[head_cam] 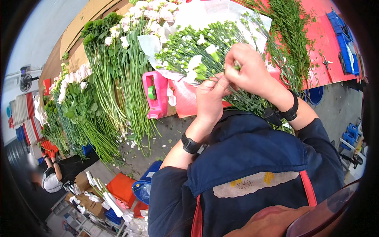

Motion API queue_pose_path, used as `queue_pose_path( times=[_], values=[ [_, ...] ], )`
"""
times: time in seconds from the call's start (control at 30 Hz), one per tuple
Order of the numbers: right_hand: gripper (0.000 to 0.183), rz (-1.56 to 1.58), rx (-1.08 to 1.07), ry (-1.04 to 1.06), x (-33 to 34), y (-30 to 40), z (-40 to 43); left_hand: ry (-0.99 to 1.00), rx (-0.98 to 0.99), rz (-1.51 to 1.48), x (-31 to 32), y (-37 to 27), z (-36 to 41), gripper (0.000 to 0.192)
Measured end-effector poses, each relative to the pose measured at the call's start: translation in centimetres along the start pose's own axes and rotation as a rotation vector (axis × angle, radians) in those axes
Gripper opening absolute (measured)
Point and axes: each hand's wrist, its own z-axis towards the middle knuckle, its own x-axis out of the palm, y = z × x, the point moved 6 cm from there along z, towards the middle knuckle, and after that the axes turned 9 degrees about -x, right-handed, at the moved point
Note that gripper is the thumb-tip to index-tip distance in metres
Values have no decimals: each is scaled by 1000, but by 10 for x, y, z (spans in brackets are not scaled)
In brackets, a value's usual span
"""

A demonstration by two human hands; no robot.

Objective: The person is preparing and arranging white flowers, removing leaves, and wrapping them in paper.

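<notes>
White spray carnations with many green buds (189, 47) lie on a sheet of white wrapping paper (204, 11) in front of me. My left hand (210, 97) is closed around thin green stems near the lower edge of the paper. Close against it, my right hand (245, 68) pinches a stem or small bud between thumb and fingers; the exact piece is partly hidden. Below my hands, carnation stems (248, 102) run toward my apron. A pink tape dispenser (155, 94) with a green roll stands left of my left hand.
Pale pink lisianthus (136, 59) and green-headed stems (100, 53) cover the table's left side. Leafy green branches (290, 44), red-handled pruning shears (327, 66) and blue bins (345, 44) lie to the right. Blue buckets (146, 180) stand on the floor. A co-worker (51, 177) is at the far left.
</notes>
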Motion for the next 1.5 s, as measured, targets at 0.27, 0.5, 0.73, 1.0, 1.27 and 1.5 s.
queue_pose_path(
  times=[0.27, 0.5, 0.73, 1.0, 1.27, 1.5],
  values=[
    [8, 12, -130, 87, -13, 6, 9, -60, -19, -35, -1, -5, -4, 17],
    [10, 48, -96, 241, -2, 12, 9, -88, 25, -4, -2, -11, -6, 16],
    [12, 11, -211, 299, 0, 17, 15, -86, 57, 44, -4, -7, -4, 16],
    [11, 192, 9, 271, 8, 5, 5, -100, 52, 57, -4, -8, -4, 18],
    [8, 71, -190, 316, -1, 13, 9, -184, 31, 119, -7, -5, -5, 13],
    [9, 76, -188, 326, 1, 16, 6, -194, 74, 272, -9, 0, -5, 15]
  ],
)
